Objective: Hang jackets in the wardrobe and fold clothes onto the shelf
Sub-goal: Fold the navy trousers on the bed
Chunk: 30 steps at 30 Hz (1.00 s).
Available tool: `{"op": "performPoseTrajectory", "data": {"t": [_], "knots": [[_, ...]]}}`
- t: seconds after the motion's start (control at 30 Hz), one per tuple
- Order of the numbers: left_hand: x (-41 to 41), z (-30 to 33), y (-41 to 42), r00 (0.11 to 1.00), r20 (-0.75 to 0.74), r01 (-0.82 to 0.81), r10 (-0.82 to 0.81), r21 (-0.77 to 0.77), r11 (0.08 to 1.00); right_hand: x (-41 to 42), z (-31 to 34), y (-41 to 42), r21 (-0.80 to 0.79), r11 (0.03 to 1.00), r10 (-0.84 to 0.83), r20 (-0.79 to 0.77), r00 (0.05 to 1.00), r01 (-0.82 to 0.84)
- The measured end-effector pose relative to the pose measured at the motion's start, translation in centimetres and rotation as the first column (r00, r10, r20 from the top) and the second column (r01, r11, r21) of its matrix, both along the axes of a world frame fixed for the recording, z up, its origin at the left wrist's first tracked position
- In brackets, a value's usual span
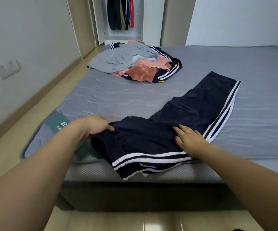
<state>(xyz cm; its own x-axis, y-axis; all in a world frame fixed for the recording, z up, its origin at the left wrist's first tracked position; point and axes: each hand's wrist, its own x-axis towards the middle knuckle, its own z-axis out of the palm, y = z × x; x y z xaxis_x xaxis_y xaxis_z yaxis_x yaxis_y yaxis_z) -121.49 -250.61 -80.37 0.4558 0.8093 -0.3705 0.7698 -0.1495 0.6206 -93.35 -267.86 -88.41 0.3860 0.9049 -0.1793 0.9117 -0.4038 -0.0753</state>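
Item: navy track trousers (176,124), white side stripes, spread on the mattress (251,67) from 6 toward 2 o'clock, waistband overhanging the near edge. I judge them light, limp and slick; best taken at the waistband. My left hand (96,125) pinches the waistband at 9 o'clock, fingers curled. My right hand (190,139) presses flat, fingers straight. Clothes pile (135,64) at 12; wardrobe (126,19) beyond.

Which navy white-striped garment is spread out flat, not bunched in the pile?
The navy trousers at the near mattress edge, under both hands; the other striped navy pieces lie crumpled in the far pile.
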Motion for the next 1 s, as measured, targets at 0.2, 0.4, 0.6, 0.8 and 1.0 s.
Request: {"op": "performPoseTrajectory", "data": {"t": [0.2,0.4,0.6,0.8,1.0], "knots": [[-0.6,-0.3,-2.1,0.999,0.009,0.036,-0.035,-0.385,0.922,-0.7,0.0,0.7,-0.012,1.000,-0.012,0.099,0.995,0.013],[1.5,2.3,-1.8,0.734,0.640,0.249,0.227,-0.565,0.786,0.8,1.4,1.2,-0.031,0.999,0.026,0.013,1.000,-0.026],[7.1,4.1,-2.0,0.669,0.729,0.338,0.146,-0.474,0.813,4.3,4.1,1.3,0.128,0.943,-0.156,-0.646,0.747,0.307],[13.9,5.4,-1.2,0.896,0.425,0.079,-0.130,0.137,0.987,9.6,5.4,0.4,-0.016,0.865,-0.211,-0.919,0.334,0.502],[24.2,6.6,-2.3,0.823,0.566,0.031,0.054,-0.139,0.990,15.3,6.1,0.4,-0.104,0.792,-0.154,-0.988,0.032,0.602]]}}
